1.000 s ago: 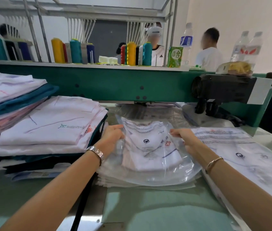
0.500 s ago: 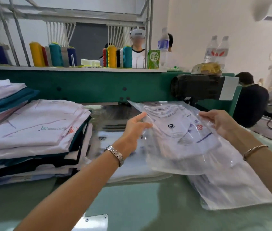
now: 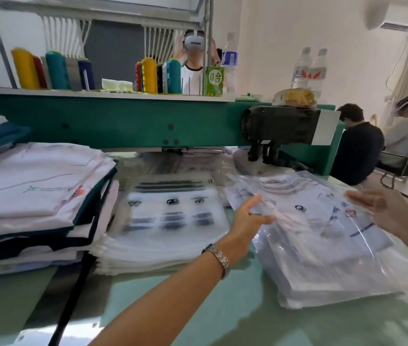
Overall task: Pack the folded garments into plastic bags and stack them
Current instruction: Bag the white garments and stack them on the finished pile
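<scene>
Atop right stack (image 3: 328, 292): bagged garment (image 3: 308, 221) (clear plastic).

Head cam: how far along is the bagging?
Done: bagged stack at right holds several packs. In hand: top pack lies on it, left grip and right grip open at its edges. To do: folded pile unbagged, empty bags waiting.

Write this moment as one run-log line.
step: stacking | bagged shirt: atop right pile | left hand: open, at its left edge | right hand: open, over its right side | empty bags: centre | folded shirts: left
</scene>
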`<state>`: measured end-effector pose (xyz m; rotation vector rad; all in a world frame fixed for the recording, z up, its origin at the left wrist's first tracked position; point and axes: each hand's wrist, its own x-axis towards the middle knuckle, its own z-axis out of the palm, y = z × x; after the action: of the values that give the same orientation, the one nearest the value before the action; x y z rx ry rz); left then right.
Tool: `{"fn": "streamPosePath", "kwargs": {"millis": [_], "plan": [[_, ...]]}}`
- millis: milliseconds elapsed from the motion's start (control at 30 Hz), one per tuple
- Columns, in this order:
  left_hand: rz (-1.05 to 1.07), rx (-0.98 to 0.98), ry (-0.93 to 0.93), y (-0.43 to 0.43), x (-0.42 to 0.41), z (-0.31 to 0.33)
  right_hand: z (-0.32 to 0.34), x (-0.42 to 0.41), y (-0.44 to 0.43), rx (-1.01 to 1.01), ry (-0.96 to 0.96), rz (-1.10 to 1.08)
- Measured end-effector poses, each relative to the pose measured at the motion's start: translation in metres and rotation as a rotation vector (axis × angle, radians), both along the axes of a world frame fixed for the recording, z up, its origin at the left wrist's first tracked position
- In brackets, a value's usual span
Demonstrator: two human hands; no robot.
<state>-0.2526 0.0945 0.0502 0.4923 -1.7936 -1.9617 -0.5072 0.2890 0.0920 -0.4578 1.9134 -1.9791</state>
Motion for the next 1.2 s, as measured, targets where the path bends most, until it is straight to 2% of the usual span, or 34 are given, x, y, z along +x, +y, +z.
{"fn": "streamPosePath", "kwargs": {"millis": [100,200,533,600,733,767,867,1000,1200], "plan": [[0.049,-0.031,-0.011,0.0,-0.005,-0.016,-0.013,-0.015,0.003,-0.058,-0.102,-0.082],[0.063,-0.039,-0.091,0.003,-0.005,-0.03,-0.024,-0.021,-0.001,0.01,-0.127,-0.107],[0.068,-0.202,-0.201,0.011,-0.001,-0.035,-0.044,-0.026,-0.013,0.407,0.098,-0.1],[0.059,-0.253,-0.193,0.012,0.006,-0.031,-0.046,-0.026,-0.018,0.574,0.261,-0.099],[0.063,-0.458,-0.193,0.01,0.025,-0.029,-0.042,-0.014,-0.031,1.301,0.747,-0.158],[0.082,-0.509,-0.179,0.008,0.03,-0.031,-0.038,-0.007,-0.037,1.38,0.836,-0.165],[0.144,-0.598,-0.068,0.001,0.05,-0.033,-0.025,0.03,-0.068,1.288,1.022,-0.183],[0.36,-0.862,0.012,-0.021,0.083,-0.037,-0.009,0.108,-0.122,1.141,1.206,-0.076],[0.696,-1.135,-0.025,-0.063,0.143,-0.045,-0.011,0.224,-0.189,1.08,1.388,0.125]]}}
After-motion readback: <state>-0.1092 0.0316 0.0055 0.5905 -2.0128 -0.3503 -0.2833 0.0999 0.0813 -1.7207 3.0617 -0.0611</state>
